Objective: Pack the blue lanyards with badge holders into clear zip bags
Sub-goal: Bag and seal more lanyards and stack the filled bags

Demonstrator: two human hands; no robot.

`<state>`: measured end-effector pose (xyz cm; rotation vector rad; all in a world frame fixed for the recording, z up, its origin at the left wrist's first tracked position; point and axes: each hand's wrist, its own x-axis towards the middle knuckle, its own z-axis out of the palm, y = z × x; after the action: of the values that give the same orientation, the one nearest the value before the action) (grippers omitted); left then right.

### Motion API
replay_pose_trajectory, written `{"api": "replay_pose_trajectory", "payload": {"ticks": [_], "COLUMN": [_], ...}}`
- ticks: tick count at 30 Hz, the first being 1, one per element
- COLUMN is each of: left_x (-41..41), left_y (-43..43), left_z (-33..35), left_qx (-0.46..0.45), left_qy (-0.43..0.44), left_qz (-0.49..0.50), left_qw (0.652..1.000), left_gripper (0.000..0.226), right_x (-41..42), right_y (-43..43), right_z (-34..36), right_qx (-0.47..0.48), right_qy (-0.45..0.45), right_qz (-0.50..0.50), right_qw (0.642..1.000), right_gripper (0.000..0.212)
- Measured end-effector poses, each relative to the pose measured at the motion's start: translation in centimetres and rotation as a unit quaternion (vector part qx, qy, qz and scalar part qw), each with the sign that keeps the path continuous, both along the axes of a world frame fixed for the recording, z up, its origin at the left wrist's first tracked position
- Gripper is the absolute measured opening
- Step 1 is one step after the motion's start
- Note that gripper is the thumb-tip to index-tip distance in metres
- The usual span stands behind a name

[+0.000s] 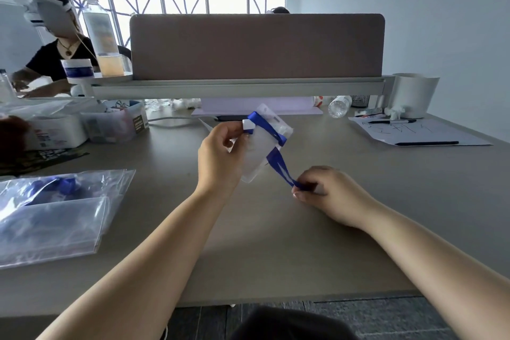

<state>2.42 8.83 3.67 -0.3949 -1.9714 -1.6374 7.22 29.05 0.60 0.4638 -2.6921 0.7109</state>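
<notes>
My left hand [219, 156] holds a clear badge holder [258, 152] up above the middle of the table, thumb and fingers pinching it near a white clip. A blue lanyard [273, 146] is wound across the holder and trails down to the right. My right hand [329, 193] rests low over the table and pinches the lanyard's loose end between its fingertips. At the left lies a stack of clear zip bags [55, 218]; one bag at the back of it holds a bundled blue lanyard [52, 185].
A brown divider panel [256, 45] closes the far side of the table. Boxes and plastic tubs [110, 125] crowd the far left. A paper sheet with pens [414, 132], a lying bottle [339, 106] and a white cup [414, 94] sit at the far right. Another person sits beyond on the left.
</notes>
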Motion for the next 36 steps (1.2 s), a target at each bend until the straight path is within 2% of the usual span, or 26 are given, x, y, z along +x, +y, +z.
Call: {"api": "replay_pose_trajectory", "payload": {"ticks": [3,6,9,12,16,19,22,25,36], "left_x": [-0.2,0.0,0.2,0.3,0.3,0.5,0.5,0.6,1.1], "left_y": [-0.2,-0.1,0.3,0.7,1.2,1.3,1.2,1.0,0.6], "left_z": [-0.1,-0.3,-0.5,-0.8,-1.0,-1.0,-1.0,-0.9,-0.5], "left_qx": [-0.058,-0.13,-0.197,-0.26,-0.294,-0.299,-0.296,-0.284,-0.242], "left_qy": [0.018,0.037,0.088,0.163,0.214,0.221,0.209,0.175,0.107], "left_qz": [0.058,0.07,0.053,0.03,-0.028,-0.055,-0.076,-0.114,-0.147], "left_qw": [0.996,0.988,0.975,0.951,0.931,0.927,0.929,0.936,0.953], "left_gripper": [0.024,0.015,0.017,0.016,0.017,0.016,0.015,0.016,0.03], "right_x": [0.2,0.5,0.8,0.8,0.6,0.2,0.4,0.4,0.7], "right_y": [-0.4,-1.0,-1.3,-1.0,-0.3,0.1,0.0,0.1,0.3], "right_z": [0.0,0.4,0.8,1.1,1.4,1.4,1.3,1.4,2.4], "right_qx": [0.071,0.102,0.087,0.02,-0.052,-0.086,-0.183,-0.268,-0.4], "right_qy": [0.142,0.248,0.303,0.321,0.313,0.314,0.238,0.151,0.048], "right_qz": [0.027,0.05,0.058,0.05,0.04,0.013,-0.004,0.008,0.073], "right_qw": [0.987,0.962,0.947,0.946,0.948,0.945,0.954,0.951,0.912], "right_gripper": [0.009,0.013,0.012,0.011,0.011,0.014,0.012,0.03,0.02]}}
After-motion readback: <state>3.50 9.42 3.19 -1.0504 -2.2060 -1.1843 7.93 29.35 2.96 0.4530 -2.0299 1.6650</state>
